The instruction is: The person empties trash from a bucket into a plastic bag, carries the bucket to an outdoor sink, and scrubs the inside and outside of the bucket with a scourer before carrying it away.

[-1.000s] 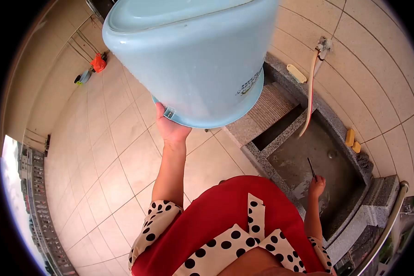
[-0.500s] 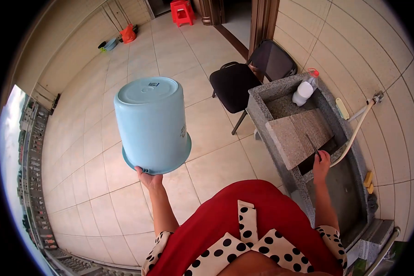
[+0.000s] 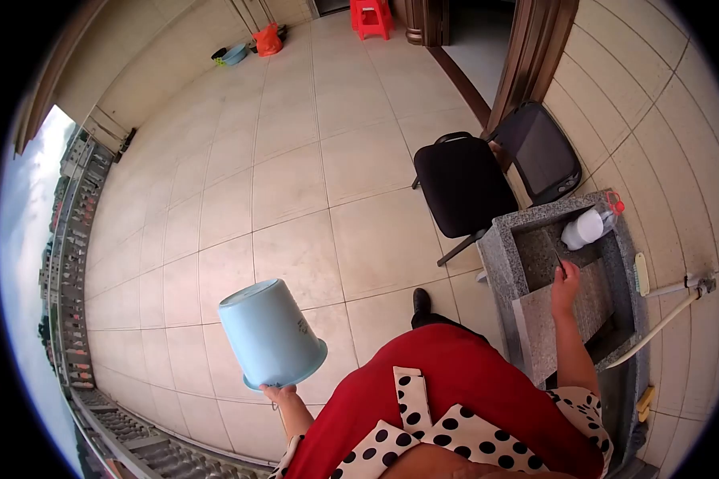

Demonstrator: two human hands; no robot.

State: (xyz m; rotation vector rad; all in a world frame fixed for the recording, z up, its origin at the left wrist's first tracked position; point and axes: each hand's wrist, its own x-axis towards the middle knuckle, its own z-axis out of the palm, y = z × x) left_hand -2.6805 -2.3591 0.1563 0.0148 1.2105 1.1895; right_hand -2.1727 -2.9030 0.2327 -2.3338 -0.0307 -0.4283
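Observation:
My left hand [image 3: 280, 393] is closed on the rim of a light blue plastic bucket [image 3: 268, 331]. The bucket is held upside down and tilted, its base pointing up and away from me. On the other side, my right hand [image 3: 566, 286] is closed around a thin dark tool [image 3: 558, 259], which looks like a narrow blade; its exact kind is too small to tell. This hand is above the far part of a stone washboard slab [image 3: 538, 329] in a granite sink [image 3: 499, 247]. A white bottle with a red cap [image 3: 585, 230] stands just beyond it.
A black chair [image 3: 463, 184] stands beyond the sink, near a doorway. A pale hose [image 3: 655, 327] runs from the wall tap [image 3: 705, 285]. A red stool [image 3: 371, 20], an orange bag [image 3: 268, 40] and a blue basin [image 3: 235, 54] are far off. A balustrade [image 3: 76, 295] lines the left.
The camera view has shifted. My left hand and the bucket are lower and nearer my body. My right hand has moved with the dark tool toward the slab's far end. A black shoe now shows.

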